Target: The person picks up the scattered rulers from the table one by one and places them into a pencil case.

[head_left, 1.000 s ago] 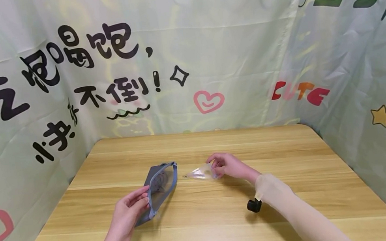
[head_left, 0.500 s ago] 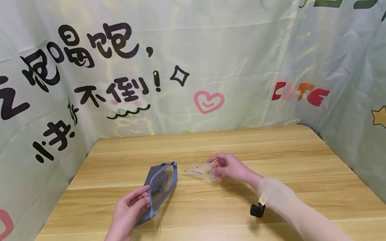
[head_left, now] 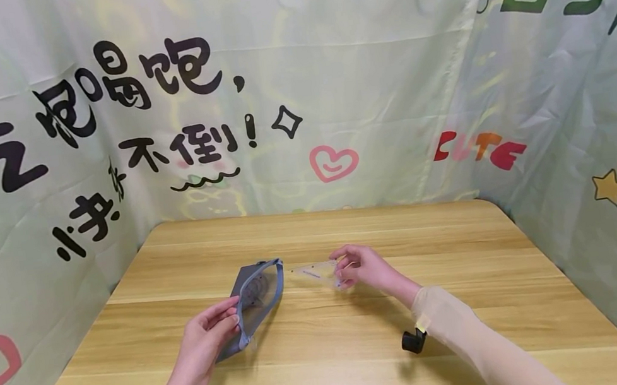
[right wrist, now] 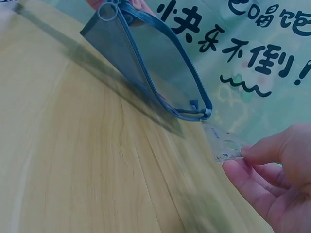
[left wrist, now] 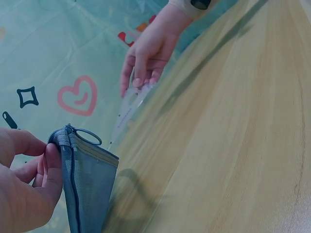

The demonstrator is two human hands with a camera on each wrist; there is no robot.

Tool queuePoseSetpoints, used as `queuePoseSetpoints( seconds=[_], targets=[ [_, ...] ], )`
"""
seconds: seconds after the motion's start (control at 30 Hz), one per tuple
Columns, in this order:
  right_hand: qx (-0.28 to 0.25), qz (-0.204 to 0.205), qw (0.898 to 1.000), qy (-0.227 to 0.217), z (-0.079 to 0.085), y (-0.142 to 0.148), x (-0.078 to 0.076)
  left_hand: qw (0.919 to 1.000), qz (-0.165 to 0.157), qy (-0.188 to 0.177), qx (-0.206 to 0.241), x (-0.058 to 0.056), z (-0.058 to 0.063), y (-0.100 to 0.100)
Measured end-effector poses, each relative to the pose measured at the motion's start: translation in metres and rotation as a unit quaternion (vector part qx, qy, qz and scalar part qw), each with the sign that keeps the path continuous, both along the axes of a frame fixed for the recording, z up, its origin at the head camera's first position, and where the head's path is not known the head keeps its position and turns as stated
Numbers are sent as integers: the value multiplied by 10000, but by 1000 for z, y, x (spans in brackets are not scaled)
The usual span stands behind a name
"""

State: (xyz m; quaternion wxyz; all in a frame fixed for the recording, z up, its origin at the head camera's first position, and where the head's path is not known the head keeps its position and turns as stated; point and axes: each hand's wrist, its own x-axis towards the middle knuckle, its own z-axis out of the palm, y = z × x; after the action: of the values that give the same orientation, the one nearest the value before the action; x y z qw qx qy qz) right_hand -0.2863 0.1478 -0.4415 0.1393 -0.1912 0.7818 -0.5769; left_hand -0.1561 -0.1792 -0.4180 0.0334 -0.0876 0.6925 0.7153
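Observation:
My left hand point(head_left: 207, 334) pinches the near rim of a blue-grey zip pouch point(left wrist: 92, 189) between thumb and fingers. The pouch stands on its side on the table, its unzipped mouth spread toward the right. A clear item with round markings point(head_left: 256, 287) shows inside it. To the right, my right hand point(head_left: 368, 265) grips a transparent set square point(head_left: 312, 273) by its wide end, thumb against fingers. Its narrow tip points left at the pouch's far corner. In the right wrist view the set square point(right wrist: 226, 143) overlaps that corner, and its hole is partly beside the thumb.
The wooden table point(head_left: 329, 374) has rounded back corners. A printed cloth point(head_left: 376, 83) hangs close behind it and along both sides. A small black device point(head_left: 413, 340) hangs below my right wrist, over the table.
The set square has tilted in my right hand, and its tip has come slightly left and up toward the pouch. The right wrist has rolled a little. My left hand and the pouch have stayed still.

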Motion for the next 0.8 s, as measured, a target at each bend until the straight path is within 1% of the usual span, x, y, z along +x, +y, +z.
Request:
queuePoseSetpoints(
  seconds=[0.17, 0.33, 0.57, 0.8],
  targets=[
    [-12, 49, 10000, 10, 3, -4, 2, 10000, -9, 37, 2, 0, 1, 0],
    [-73, 65, 9999, -111, 5, -11, 4, 10000, -11, -5, -32, 0, 1, 1],
    [-134, 155, 9996, -200, 9, -21, 7, 10000, -17, 84, 30, 0, 0, 0],
    [-163, 128, 9992, -327, 8, -33, 5, 10000, -7, 72, 32, 0, 0, 0]
  ],
)
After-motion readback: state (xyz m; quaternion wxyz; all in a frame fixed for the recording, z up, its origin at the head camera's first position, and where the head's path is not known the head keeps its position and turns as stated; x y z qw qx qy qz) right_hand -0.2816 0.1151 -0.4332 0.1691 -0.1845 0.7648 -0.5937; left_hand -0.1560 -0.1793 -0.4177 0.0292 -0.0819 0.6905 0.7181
